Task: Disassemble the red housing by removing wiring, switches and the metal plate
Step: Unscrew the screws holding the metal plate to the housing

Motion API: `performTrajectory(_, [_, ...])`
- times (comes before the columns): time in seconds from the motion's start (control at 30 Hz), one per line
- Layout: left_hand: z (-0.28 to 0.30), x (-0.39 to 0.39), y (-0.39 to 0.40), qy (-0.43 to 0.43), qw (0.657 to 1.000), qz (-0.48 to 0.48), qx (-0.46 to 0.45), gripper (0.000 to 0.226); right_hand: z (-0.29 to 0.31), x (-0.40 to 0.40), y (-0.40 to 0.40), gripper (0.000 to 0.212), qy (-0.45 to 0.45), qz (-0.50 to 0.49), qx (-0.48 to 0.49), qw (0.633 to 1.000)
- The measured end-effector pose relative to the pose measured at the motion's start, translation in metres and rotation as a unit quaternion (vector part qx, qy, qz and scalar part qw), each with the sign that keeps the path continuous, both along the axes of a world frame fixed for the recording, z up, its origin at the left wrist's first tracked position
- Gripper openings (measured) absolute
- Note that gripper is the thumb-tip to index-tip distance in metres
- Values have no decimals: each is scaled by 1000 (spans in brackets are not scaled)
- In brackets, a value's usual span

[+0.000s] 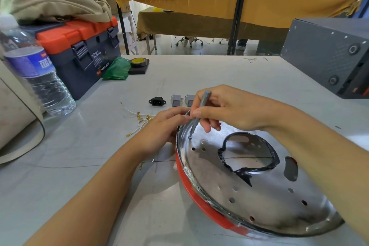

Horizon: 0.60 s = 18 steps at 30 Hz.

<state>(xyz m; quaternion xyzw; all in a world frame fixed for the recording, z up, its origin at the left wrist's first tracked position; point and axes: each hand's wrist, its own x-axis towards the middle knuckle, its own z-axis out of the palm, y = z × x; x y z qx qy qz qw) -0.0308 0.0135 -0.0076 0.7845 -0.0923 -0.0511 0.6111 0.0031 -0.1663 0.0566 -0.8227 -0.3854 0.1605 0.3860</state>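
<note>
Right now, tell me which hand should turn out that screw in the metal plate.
Right hand: it holds the screwdriver, tip on the screw. The left hand grips the housing's rim.

table centre (199, 74) open, toolbox (83, 54) blocks left, grey box (327, 54) blocks right

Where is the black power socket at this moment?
In the head view the black power socket lies on the table, just left of the two grey switches, beyond the left hand.
</note>
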Motion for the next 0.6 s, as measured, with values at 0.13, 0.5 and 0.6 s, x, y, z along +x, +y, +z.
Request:
performTrajectory(0.13, [1, 0, -1, -2, 1000, -1, 0, 21, 1, 1, -3, 15, 30, 1, 13, 999])
performTrajectory(0.5, [0, 0, 0, -6, 1000, -12, -15, 25, -11, -9, 19, 38, -107, -105, 15, 989])
performTrajectory(0.6, [0, 0, -1, -3, 1000, -7, -24, 23, -10, -11, 21, 42, -111, -105, -16, 988])
